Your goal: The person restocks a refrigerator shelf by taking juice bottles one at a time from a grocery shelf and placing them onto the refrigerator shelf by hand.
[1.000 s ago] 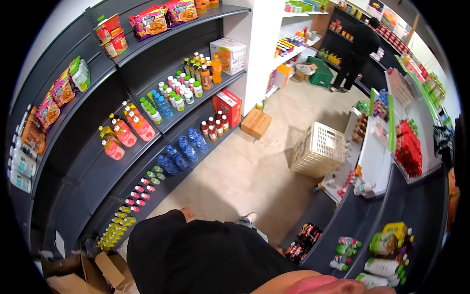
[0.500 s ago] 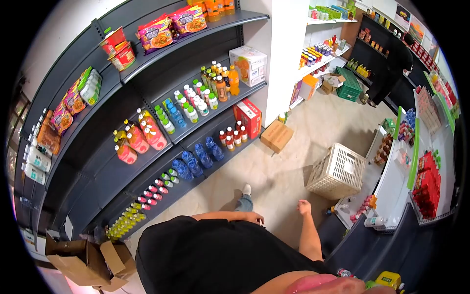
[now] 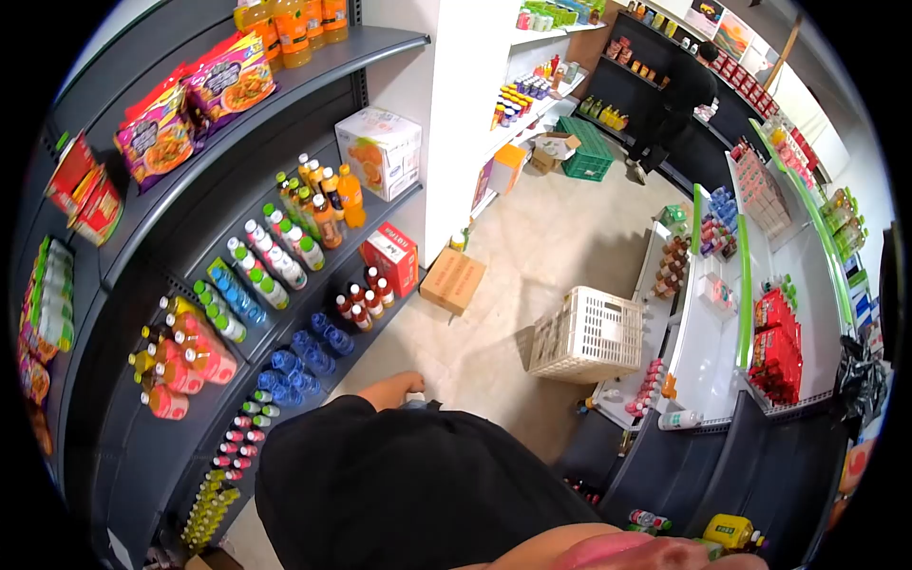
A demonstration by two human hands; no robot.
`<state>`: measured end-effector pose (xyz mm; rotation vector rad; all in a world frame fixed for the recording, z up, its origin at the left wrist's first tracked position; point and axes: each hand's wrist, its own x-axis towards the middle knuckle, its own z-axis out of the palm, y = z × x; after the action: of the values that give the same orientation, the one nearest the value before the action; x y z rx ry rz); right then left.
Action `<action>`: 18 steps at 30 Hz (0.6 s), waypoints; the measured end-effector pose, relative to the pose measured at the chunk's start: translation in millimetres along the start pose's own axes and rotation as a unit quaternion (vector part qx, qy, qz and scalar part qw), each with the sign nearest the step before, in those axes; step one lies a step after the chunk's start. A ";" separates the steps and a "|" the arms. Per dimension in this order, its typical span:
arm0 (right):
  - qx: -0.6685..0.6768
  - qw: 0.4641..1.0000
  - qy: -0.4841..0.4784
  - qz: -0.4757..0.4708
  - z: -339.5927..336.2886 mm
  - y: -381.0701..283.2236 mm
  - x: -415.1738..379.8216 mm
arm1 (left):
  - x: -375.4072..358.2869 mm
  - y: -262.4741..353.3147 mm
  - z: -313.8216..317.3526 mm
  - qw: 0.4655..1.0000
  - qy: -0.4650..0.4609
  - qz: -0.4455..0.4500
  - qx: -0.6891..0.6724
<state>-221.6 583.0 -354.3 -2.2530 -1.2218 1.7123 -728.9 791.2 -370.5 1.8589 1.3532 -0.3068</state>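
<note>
My left hand is held out low over the floor, past the edge of my black shirt. Its fingers look loosely bent and apart, and I see nothing in them. Nearest to it on the bottom shelf are blue-wrapped bottles and red-brown bottles with white caps, none of them touched. My right hand is out of sight.
Left, dark shelves hold drinks, noodle packs and a fruit-printed carton. A cardboard box and a white plastic crate stand on the floor. Shelving lines the right side. A person in black is at the back near a green crate.
The view has moved forward and turned right, bringing the left shelves closer. My right hand has left the view; my left hand remains in it. The person at the back is still there.
</note>
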 end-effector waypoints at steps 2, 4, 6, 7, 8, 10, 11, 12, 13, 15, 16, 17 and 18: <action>0.034 0.999 0.023 0.027 -3.6 -13.1 15.5 | -6.0 -19.7 -26.1 0.989 0.015 -0.090 -0.114; 0.064 0.996 0.044 0.046 -6.3 -30.8 38.3 | -16.4 -34.6 -44.9 0.973 0.030 -0.137 -0.183; 0.091 0.993 0.060 0.052 -4.9 -47.3 74.0 | -22.4 -47.8 -52.7 0.967 0.045 -0.143 -0.208; 0.107 0.991 0.068 0.047 -4.1 -54.8 99.4 | -19.8 -56.6 -54.4 0.968 0.041 -0.144 -0.201; 0.116 0.990 0.067 0.034 -2.4 -63.1 126.4 | -19.6 -64.5 -50.9 0.969 0.037 -0.146 -0.197; 0.047 0.997 0.026 -0.064 0.0 -139.2 137.1 | -23.1 -80.8 -36.0 0.965 0.035 -0.148 -0.212; -0.019 0.989 0.004 -0.146 -2.4 -207.6 120.3 | -21.3 -83.8 -26.3 0.963 0.022 -0.163 -0.215; 0.011 0.991 -0.027 -0.130 6.0 -248.8 131.9 | -19.4 -85.3 -20.8 0.960 0.010 -0.179 -0.217; 0.039 0.991 -0.056 -0.113 14.4 -281.5 151.2 | -16.5 -87.9 -22.2 0.956 0.002 -0.195 -0.218; -0.020 0.980 -0.102 -0.172 18.7 -348.4 168.5 | -19.2 -82.2 -27.2 0.969 0.066 -0.092 -0.220; -0.049 0.970 -0.126 -0.203 22.7 -386.4 175.9 | -18.3 -79.1 -34.3 0.960 0.091 -0.073 -0.253; -0.063 0.960 -0.154 -0.224 23.2 -421.4 179.2 | -12.5 -74.4 -44.9 0.930 0.115 -0.084 -0.338; -0.073 0.948 -0.173 -0.255 28.0 -446.2 209.3 | -6.7 -72.3 -63.2 0.893 0.144 -0.089 -0.416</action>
<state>-474.1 1005.3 -314.3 -1.5178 -1.8531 1.8798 -811.2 839.8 -358.3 1.0774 1.5260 0.4330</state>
